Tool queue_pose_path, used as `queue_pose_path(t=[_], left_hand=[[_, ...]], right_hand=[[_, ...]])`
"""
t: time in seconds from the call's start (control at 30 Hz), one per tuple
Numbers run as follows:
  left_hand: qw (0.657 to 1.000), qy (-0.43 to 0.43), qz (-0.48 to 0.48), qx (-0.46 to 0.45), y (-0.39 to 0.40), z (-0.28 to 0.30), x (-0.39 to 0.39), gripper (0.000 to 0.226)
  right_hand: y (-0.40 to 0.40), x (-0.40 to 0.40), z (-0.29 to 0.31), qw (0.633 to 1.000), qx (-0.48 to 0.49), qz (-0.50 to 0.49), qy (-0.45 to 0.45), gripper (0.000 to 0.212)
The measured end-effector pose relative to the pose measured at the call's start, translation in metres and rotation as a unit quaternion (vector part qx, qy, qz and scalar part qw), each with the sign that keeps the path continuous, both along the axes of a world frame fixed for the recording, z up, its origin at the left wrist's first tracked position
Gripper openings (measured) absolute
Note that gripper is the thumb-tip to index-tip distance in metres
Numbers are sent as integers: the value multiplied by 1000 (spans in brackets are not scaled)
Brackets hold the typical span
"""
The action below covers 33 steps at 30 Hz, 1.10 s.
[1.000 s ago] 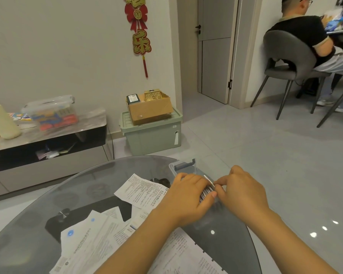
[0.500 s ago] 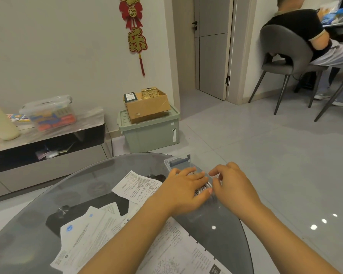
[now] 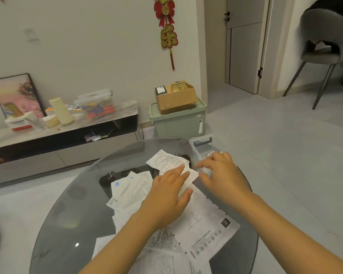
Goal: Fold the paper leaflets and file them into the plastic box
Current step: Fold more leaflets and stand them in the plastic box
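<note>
Loose white paper leaflets (image 3: 133, 190) lie in a pile on the round glass table (image 3: 77, 198). My left hand (image 3: 169, 194) rests flat on a small leaflet (image 3: 192, 175) at the pile's far end, fingers straight. Just right of it stands the clear plastic box (image 3: 194, 149) with a grey-blue latch, at the table's far edge. My right hand (image 3: 222, 173) lies over the box with fingers loosely bent, hiding most of its inside. A big printed sheet (image 3: 206, 230) lies under my forearms.
Beyond the table stand a green storage bin (image 3: 178, 123) with a cardboard box (image 3: 176, 99) on top and a low cabinet (image 3: 67, 133) with clutter along the wall. A grey chair (image 3: 321, 46) is at the far right on the tiled floor.
My left hand has left the box and moved left onto a leaflet in the pile. My right hand stays over the box. The view has swung left.
</note>
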State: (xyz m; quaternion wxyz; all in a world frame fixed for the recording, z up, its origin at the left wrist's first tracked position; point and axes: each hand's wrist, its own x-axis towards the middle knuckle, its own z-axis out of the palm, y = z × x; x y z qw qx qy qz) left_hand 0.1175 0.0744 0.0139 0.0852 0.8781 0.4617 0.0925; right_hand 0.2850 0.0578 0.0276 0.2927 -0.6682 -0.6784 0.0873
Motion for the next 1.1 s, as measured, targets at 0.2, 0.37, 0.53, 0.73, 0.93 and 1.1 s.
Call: queue_pose_path(t=[0.2,0.37,0.53,0.73,0.93,1.1], left_hand=[[994,57,34,-92,-47,-20,-29,55],[987,70,4,-142,-63,-21,-39,56],[989,85,-7,-120,-58,-31,-53,56],[991,85,-5,-108,-54,-31,-58,59],[990,80,-10,-113,-58,-38,-57,63],[987,58,-36,-143,-66,-38,-50,64]], right_hand=[[-22,-21,-17,992,-51,101,-58,30],[-31,-15,-25,974,-121,143,-126,31],[-43,-8,-37,938,-233,195,-166,48],[-49,-2,-39,918,-242,240,-201,71],[-52,-1,-42,923,-219,244,-199,66],[-53,1,-50,932,-201,244,-176,61]])
